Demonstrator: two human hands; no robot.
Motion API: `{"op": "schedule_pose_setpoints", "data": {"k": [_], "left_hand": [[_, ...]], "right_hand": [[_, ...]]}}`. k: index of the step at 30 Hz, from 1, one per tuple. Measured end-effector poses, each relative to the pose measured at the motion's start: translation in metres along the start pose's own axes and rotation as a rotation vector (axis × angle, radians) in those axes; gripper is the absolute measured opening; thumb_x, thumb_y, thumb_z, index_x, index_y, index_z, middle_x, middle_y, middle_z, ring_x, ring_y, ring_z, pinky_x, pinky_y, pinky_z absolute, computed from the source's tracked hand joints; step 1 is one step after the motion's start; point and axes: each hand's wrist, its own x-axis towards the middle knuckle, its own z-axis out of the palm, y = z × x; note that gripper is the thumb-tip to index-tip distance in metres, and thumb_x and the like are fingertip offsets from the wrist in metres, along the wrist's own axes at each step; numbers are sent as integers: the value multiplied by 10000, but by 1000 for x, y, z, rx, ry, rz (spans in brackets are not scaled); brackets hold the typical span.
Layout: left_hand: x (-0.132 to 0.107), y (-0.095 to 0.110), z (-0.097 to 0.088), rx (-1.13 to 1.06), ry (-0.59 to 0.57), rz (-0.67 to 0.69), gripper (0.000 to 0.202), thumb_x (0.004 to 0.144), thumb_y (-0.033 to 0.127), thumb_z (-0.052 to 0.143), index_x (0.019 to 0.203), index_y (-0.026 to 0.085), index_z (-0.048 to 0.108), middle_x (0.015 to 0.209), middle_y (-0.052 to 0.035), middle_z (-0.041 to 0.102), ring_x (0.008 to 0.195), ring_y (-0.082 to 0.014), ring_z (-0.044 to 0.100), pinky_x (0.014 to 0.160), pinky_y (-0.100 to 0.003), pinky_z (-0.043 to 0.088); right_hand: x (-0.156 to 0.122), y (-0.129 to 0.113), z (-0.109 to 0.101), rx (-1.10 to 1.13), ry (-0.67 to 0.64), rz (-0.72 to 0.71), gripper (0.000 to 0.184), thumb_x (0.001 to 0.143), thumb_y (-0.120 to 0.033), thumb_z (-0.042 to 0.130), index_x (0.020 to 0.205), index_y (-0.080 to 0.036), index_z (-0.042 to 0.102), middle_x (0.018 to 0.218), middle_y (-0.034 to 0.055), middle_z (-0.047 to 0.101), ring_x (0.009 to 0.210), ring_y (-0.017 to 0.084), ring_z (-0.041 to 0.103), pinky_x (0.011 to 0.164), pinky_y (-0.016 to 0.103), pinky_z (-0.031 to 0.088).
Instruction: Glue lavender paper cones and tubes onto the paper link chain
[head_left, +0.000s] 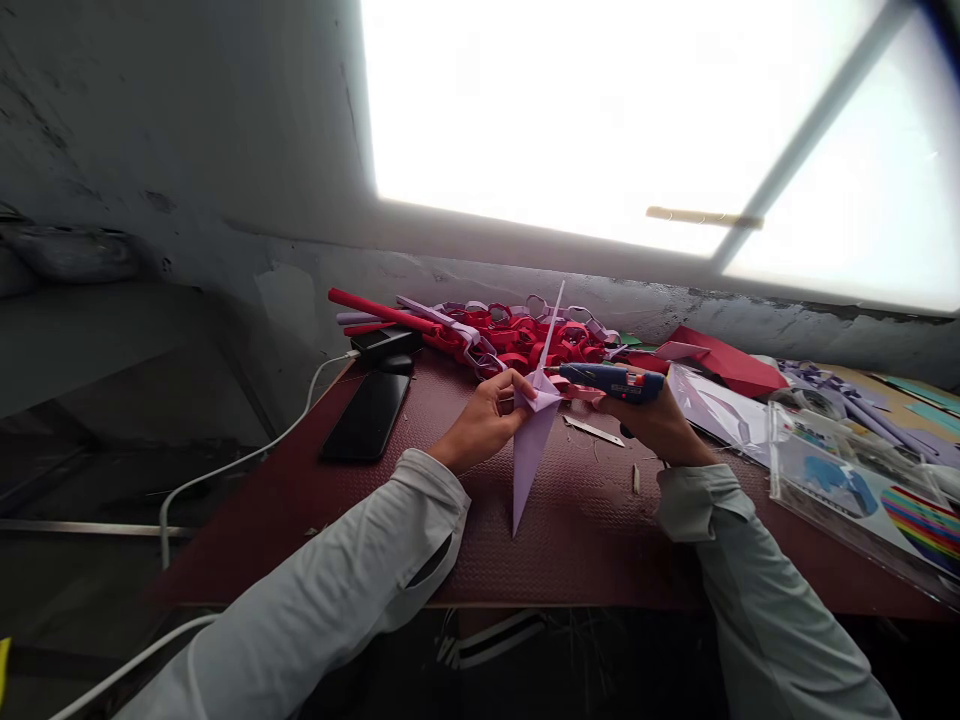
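My left hand (pixel 484 420) pinches a folded lilac paper piece (pixel 531 445) with long pointed ends, holding it upright above the table. My right hand (pixel 654 420) grips a blue hot glue gun (pixel 611 380), its nozzle pointing left at the fold of the lilac paper. Both hands are closed around what they hold. Behind them lies a heap of red and lilac paper chain links (pixel 525 335) with rolled red paper sticks (pixel 379 310).
A dark red table (pixel 585 540) carries a black phone (pixel 367 415) at the left with a white cable (pixel 247 455) trailing off the edge. Red paper sheets (pixel 731 360), lilac strips and a clear plastic box (pixel 847 480) sit at the right. A bright window fills the wall behind.
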Motion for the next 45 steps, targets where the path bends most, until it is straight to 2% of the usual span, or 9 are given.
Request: {"op": "schedule_pose_setpoints", "data": {"k": [4,8,16,21,27,31,37,41,45], "left_hand": [[-1,0,0,5,5,1,301,819,332,797,914,158,570,956,-53,663,835,-144,645,672,-197,483],[-1,-1,0,2,-3,7,297,831,334,792,920,160,568,984,-62,678,866,-149,653,690,-198,482],[0,0,1,-7,5,12,309,817,344,808,906,162,576,980,-62,688,875,-155,659,697,-204,481],[-1,1,1,9,0,12,274,833,315,788,911,163,574,980,-57,682,850,-143,655,682,-196,471],[-1,1,0,2,10,4,275,829,317,789,901,168,570,979,-58,686,869,-154,667,687,-203,488],[-1,1,0,3,19,0,278,828,323,793,900,168,573,991,-62,695,877,-159,674,686,-204,492],[0,0,0,-24,-8,25,276,829,313,786,928,168,573,1026,-74,694,926,-177,683,720,-223,501],[-1,3,-1,-24,-16,12,297,823,331,791,947,176,571,962,-49,685,801,-141,656,640,-199,460],[-1,5,-2,-20,-33,4,312,826,359,794,933,177,565,903,-29,668,749,-120,618,616,-189,435]], "right_hand": [[0,3,1,-27,46,-16,150,708,-303,770,760,-195,680,693,5,617,633,158,514,579,291,435],[1,2,4,-14,25,-37,152,713,-303,762,815,-200,717,733,15,658,664,176,556,617,310,467],[1,7,7,-33,-28,-8,188,747,-308,724,897,-199,754,692,-2,643,580,142,510,507,263,408],[0,3,7,-27,-48,-27,209,745,-320,731,905,-189,766,696,0,641,573,135,492,525,273,420],[-3,1,6,-41,-20,-23,177,705,-320,762,832,-197,758,669,8,627,610,169,516,518,290,418],[-4,2,3,-28,-80,-40,160,732,-291,760,869,-208,760,659,0,617,595,168,509,510,291,402],[-5,-3,0,-11,-145,-91,236,779,-379,800,900,-199,706,735,4,615,624,149,480,548,287,378],[-6,-5,0,-34,-82,-92,287,769,-427,813,846,-206,648,727,-8,600,631,142,470,566,282,376],[-7,-8,-1,-17,-56,-64,282,742,-386,820,780,-217,597,682,-16,559,586,135,428,549,290,340]]}}
